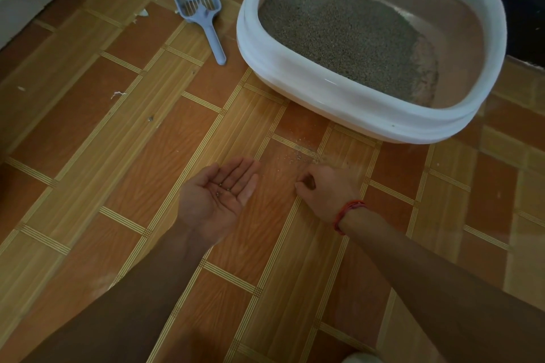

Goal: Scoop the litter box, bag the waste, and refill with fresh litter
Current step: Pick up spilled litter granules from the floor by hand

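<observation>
The left hand point(218, 194) is lying palm up, fingers spread, above the floor point(147, 171), cradling a few grains point(224, 188). The right hand point(324, 188) is curling its fingers, tips together, beside spilled grains point(298, 156); whether it is pinching one is too small to tell. The box point(295, 74), holding litter point(339, 29), is sitting beyond the hands, with the scoop point(200, 6) lying to its left.

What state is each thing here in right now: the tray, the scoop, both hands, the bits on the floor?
Litter box: upright on the floor, uncovered.
Litter: covers most of the bottom, thin at the right end.
Scoop: lying on the floor left of the box, untouched.
Left hand: open, palm up, a few grains on it.
Right hand: fingers curled, tips at the floor.
Spilled grains: scattered before the box.
</observation>
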A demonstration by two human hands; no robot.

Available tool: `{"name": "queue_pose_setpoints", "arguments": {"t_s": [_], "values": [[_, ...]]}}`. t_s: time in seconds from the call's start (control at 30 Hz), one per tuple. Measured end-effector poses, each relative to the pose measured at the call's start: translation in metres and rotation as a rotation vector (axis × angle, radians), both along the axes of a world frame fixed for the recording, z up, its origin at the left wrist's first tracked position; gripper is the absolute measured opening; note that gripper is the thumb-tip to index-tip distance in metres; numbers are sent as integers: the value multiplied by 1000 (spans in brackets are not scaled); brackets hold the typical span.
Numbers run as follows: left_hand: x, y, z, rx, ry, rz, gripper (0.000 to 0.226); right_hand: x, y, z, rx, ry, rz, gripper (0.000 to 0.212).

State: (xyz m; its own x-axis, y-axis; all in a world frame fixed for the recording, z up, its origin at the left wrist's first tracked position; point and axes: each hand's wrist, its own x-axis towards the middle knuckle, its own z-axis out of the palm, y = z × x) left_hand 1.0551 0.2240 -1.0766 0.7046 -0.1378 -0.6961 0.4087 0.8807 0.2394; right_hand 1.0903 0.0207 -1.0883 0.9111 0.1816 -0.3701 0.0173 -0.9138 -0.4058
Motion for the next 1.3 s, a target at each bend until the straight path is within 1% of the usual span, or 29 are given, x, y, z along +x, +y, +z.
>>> {"name": "queue_pose_setpoints", "arguments": {"t_s": [0.07, 0.13, 0.27, 0.37, 0.47, 0.53, 0.67, 0.77, 0.87, 1.0, 1.3], "values": [[-1, 0, 0, 0, -4, -5, 50, 0, 6, 7, 56, -6, -11, 12], [-1, -1, 1, -7, -7, -6, 50, -2, 20, 20, 156, -51, -17, 13], [-2, -3, 1, 1, -8, -13, 53, -14, 61, 49, 317, -152, 67, 5], [-4, -4, 2, -28, -14, -55, 54, -20, 80, 48, 356, -161, 133, 6], [-5, -4, 6, -23, -25, -87, 59, -20, 83, 44, 376, -165, 151, 5], [-4, -2, 6, -22, -38, -80, 58, -21, 82, 45, 395, -179, 155, 3], [-1, -1, 1, -18, -22, -25, 45, -14, 66, 47, 371, -210, 92, 2], [-1, -2, 4, -21, -12, 10, 48, -3, 33, 36, 305, -197, -33, 5], [0, -1, 4, -23, 0, 20, 50, 4, 0, 18, 208, -114, -128, 8], [2, -2, 3, -23, 3, 20, 50, 5, -14, 6, 143, -60, -139, 6], [2, -1, 1, -32, 7, 23, 47, 8, -13, -6, 108, -38, -122, 8]]}}
